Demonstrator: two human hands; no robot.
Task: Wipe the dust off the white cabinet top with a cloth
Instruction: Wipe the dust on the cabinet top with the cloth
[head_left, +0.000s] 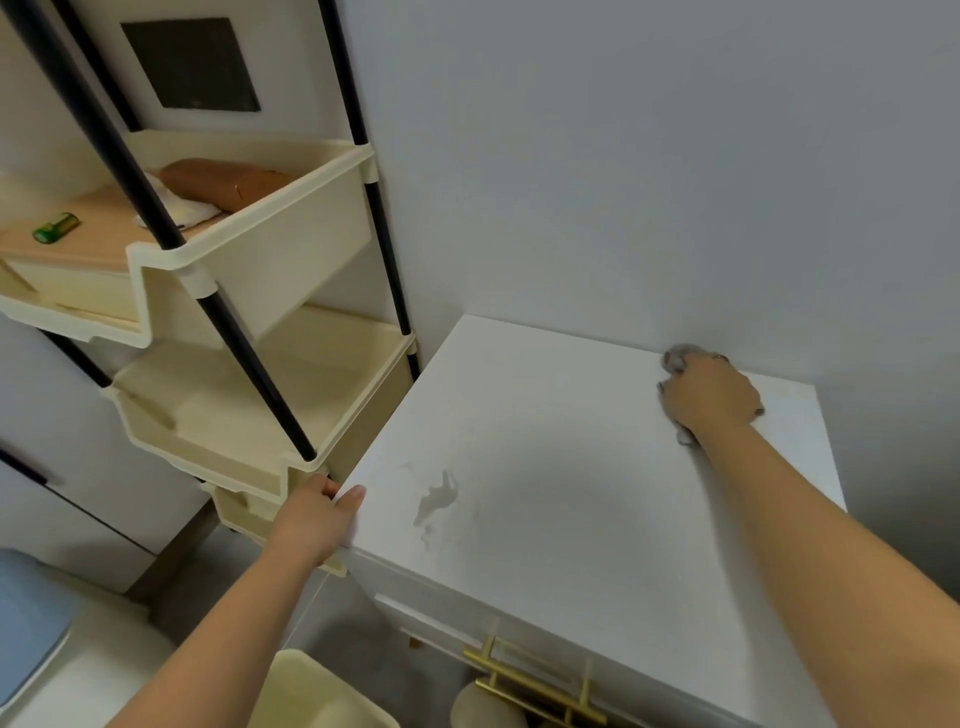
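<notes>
While our left hand (311, 512) grips the cabinet top's (545, 441) left edge, our right hand (709, 392) presses a bunched grey cloth (675, 357) against it. The cloth sits at the far edge, near the wall (623, 182).

There are two hands: the left hand (317, 514) and the right hand (711, 397). There is one cloth (675, 358), one white cabinet (571, 467), two gold handles (535, 680), and one green battery (56, 227).
</notes>
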